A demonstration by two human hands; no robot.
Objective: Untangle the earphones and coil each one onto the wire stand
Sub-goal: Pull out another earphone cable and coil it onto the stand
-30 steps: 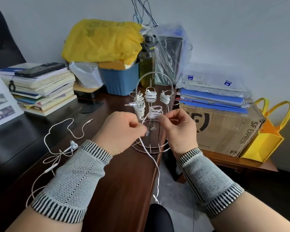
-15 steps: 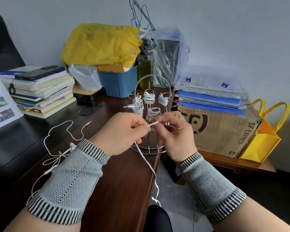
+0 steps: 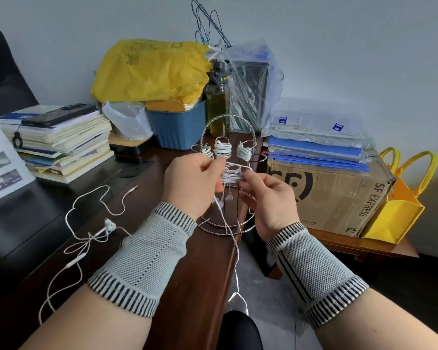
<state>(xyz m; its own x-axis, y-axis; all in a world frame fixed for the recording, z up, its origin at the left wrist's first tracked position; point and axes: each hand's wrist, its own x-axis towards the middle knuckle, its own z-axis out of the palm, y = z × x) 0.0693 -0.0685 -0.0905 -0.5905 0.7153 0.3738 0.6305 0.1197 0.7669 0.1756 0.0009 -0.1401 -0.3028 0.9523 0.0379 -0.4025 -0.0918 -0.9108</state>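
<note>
Coiling step: left hand (image 3: 191, 183) and right hand (image 3: 268, 198) are both pinching the white earphone cord (image 3: 234, 251) at the wire stand (image 3: 229, 157), w/ slack trailing off the desk (image 3: 187, 274) edge. Next: prob. feeding slack round the arm, keeping tension.

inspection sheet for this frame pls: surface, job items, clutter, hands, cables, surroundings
Surface: dark wooden desk, stand near its right edge.
Job's things: wire stand carrying several white coils; loose earphones lying uncoiled on the desk at left.
Clutter: book stack with phone on top, blue bin, yellow bag, bottle.
Hands: left hand and right hand both pinch the white cable at the stand.
Cables: its tail hangs off the desk edge.
Surroundings: cardboard box, yellow tote, grey wall.
</note>
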